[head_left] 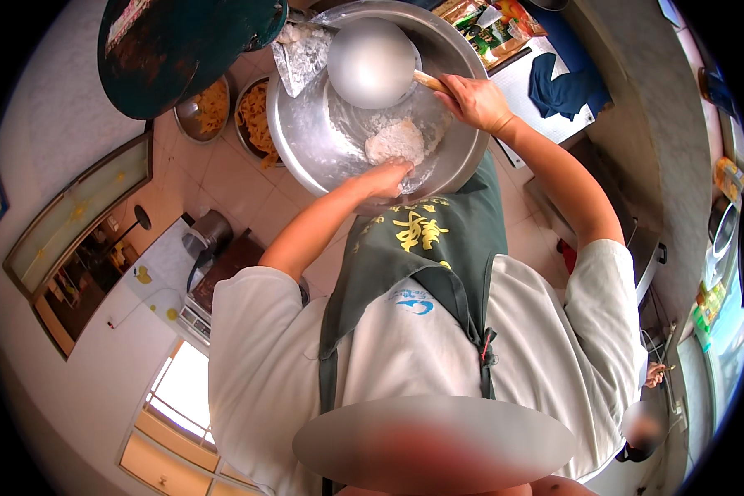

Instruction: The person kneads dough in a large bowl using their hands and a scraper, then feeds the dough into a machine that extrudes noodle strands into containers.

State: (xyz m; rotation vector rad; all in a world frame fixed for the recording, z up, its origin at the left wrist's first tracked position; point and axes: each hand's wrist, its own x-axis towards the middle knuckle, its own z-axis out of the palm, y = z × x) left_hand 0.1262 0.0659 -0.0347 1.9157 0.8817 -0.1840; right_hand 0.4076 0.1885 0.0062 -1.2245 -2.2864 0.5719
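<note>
A large steel bowl (298,132) with white powder smeared inside sits in front of my body. My left hand (388,178) is low in it, fingers curled against a pale, flour-covered lump (393,140). My right hand (475,103) grips a wooden handle (430,81) at the bowl's right side; the head at its far end is blurred out. At the bowl's upper left is a powder-covered metal or plastic piece (298,62), too unclear to name.
Two bowls of orange food (211,112) stand at left beneath a dark green round board (165,50). Packets (479,25) and a navy cloth (558,91) lie on the upper-right surface. A white counter (153,281) is lower left. Another person's hand (655,374) shows at lower right.
</note>
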